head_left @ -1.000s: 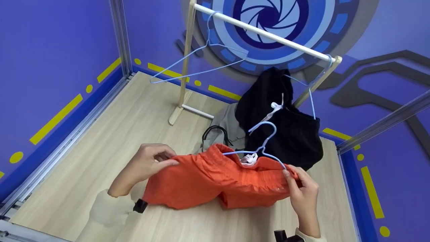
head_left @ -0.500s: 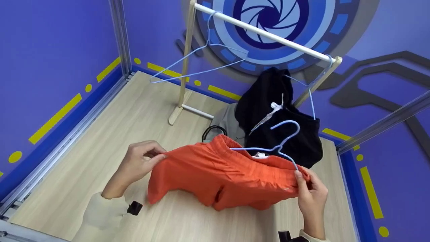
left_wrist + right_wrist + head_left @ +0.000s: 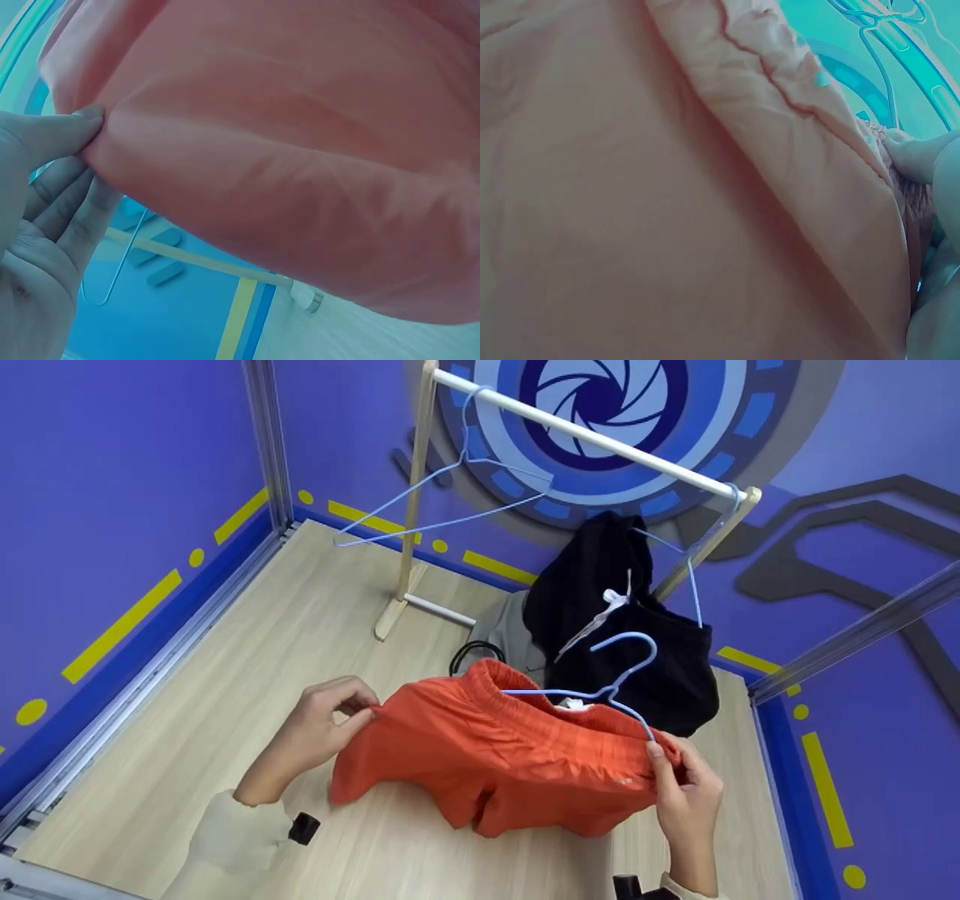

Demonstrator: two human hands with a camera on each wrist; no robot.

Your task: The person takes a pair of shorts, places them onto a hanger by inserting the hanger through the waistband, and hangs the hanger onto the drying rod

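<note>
Orange shorts (image 3: pixel 450 735) with a gathered elastic waistband are stretched between both hands, low over the table. A light blue wire hanger (image 3: pixel 611 686) sits inside the waist, its hook standing up and its lower part hidden by the cloth. My left hand (image 3: pixel 322 727) pinches the side of the shorts between thumb and fingers; the left wrist view shows the cloth (image 3: pixel 262 165) bunched at the thumb tip. With my right hand (image 3: pixel 690 787) I grip the right end of the waistband, thumb in front, close by the hanger's right arm. A white drawstring shows inside the waist.
Behind stands a clothes rack with a white rail (image 3: pixel 585 431). A bare blue hanger (image 3: pixel 450 495) hangs at its left. Black shorts (image 3: pixel 637 660) hang at the right on another hanger. Grey fabric (image 3: pixel 506 630) with a black cord lies beneath them. Blue panels (image 3: pixel 135 472) enclose the table.
The left hand has shifted left and back a little, spreading the shorts wider. The right hand, hanger and waistband have moved slightly right, then partly back.
</note>
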